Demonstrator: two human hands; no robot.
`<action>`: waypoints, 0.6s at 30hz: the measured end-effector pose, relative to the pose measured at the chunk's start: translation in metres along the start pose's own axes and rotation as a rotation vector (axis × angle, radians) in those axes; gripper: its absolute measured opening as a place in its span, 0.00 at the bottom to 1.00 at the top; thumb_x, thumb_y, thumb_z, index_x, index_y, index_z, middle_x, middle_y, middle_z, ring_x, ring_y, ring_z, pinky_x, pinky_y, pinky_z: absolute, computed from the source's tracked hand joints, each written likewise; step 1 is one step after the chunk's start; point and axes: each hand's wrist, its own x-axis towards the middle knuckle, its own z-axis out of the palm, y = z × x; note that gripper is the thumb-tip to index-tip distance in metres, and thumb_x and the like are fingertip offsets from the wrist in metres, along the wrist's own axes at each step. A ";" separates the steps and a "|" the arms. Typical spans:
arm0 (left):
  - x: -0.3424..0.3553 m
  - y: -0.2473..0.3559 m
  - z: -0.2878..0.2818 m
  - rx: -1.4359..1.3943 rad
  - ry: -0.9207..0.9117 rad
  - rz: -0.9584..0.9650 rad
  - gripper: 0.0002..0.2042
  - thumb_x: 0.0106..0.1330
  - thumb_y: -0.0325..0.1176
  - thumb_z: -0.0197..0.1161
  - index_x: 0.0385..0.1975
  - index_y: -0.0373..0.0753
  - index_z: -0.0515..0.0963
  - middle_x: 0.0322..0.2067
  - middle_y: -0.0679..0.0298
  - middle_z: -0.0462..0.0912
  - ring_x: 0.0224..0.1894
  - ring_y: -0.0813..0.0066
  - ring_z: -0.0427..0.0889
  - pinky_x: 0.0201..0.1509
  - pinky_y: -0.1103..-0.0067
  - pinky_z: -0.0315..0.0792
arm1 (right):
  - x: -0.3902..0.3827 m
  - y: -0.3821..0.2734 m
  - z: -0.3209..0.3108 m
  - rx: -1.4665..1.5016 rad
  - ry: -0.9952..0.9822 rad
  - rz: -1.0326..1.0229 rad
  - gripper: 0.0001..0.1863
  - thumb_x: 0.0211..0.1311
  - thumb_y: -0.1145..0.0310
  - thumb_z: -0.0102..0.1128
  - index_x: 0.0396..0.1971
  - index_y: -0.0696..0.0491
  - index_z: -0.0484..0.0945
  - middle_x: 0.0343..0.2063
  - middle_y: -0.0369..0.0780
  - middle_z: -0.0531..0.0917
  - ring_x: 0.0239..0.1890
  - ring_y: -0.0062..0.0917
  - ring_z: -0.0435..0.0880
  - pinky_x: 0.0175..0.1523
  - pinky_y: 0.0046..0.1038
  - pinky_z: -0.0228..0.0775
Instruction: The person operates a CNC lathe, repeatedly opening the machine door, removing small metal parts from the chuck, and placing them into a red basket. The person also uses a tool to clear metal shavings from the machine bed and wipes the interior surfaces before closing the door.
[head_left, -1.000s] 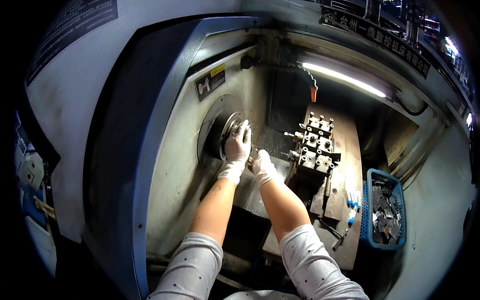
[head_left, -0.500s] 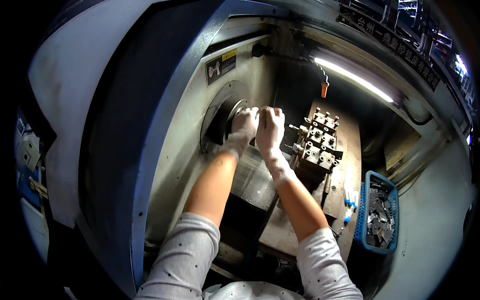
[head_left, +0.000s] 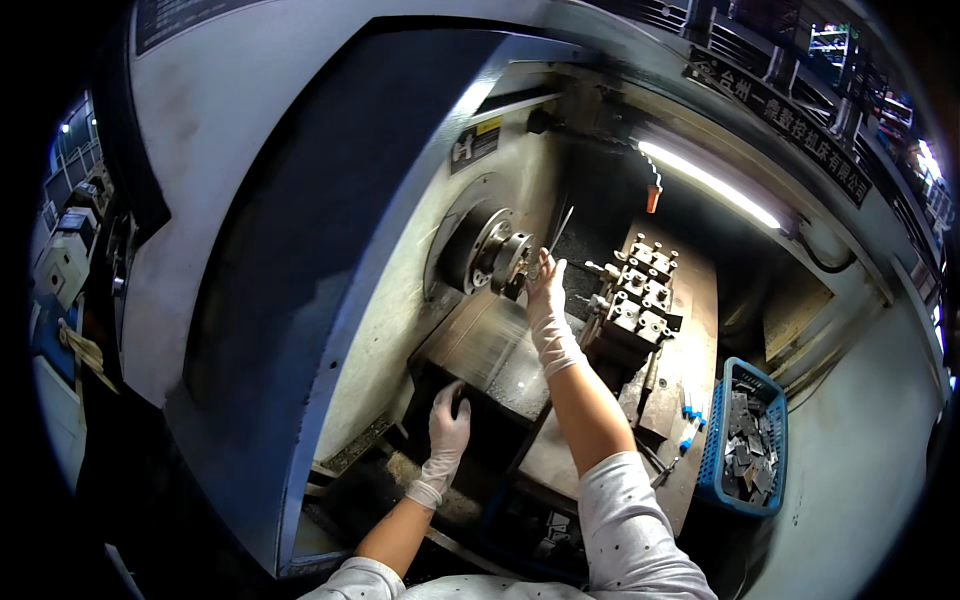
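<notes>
The spindle chuck [head_left: 490, 250] of a lathe, a round metal body with a smaller stepped nose, juts out from the machine's left wall. Just right of its nose is my right hand [head_left: 547, 300], in a white glove, with fingers closed. From its fingertips a thin metal rod [head_left: 563, 228] slants up; its lower end is hidden. My left hand [head_left: 449, 430], also gloved, is lower, in front of the metal slide cover [head_left: 485, 350]. Its fingers are curled, and a dark spot shows by the thumb; what it holds, if anything, I cannot make out.
Right of my right hand stands a tool block [head_left: 640, 290] with several bolts on a metal slide. Blue-and-white small tools [head_left: 692, 420] lie beyond it. A blue basket [head_left: 712, 470] of flat metal pieces sits at the right. An orange-tipped nozzle [head_left: 654, 198] hangs above.
My left hand has come away from the chuck, down toward me. My right hand has dropped slightly; the thin rod now shows above it. The view has shifted, uncovering the chuck.
</notes>
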 end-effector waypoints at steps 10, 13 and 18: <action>-0.036 -0.045 -0.008 -0.173 -0.027 -0.299 0.09 0.52 0.26 0.48 0.34 0.36 0.70 0.32 0.60 0.71 0.33 0.72 0.71 0.39 0.82 0.63 | -0.001 0.005 -0.020 -0.813 -0.262 -0.524 0.25 0.35 0.76 0.59 0.39 0.55 0.62 0.34 0.40 0.69 0.35 0.25 0.69 0.45 0.24 0.59; -0.037 -0.048 -0.007 -0.184 -0.048 -0.327 0.09 0.52 0.27 0.49 0.34 0.37 0.70 0.31 0.60 0.72 0.33 0.72 0.71 0.38 0.82 0.63 | 0.000 -0.007 -0.015 -1.238 -0.289 -0.673 0.28 0.30 0.75 0.61 0.38 0.55 0.62 0.36 0.42 0.67 0.39 0.31 0.67 0.44 0.26 0.60; -0.040 -0.048 -0.009 -0.229 -0.066 -0.330 0.09 0.52 0.27 0.49 0.33 0.37 0.71 0.30 0.62 0.72 0.31 0.73 0.71 0.37 0.82 0.63 | 0.005 -0.020 -0.013 -1.434 -0.325 -0.788 0.27 0.27 0.71 0.62 0.35 0.56 0.65 0.33 0.44 0.68 0.37 0.33 0.68 0.43 0.27 0.61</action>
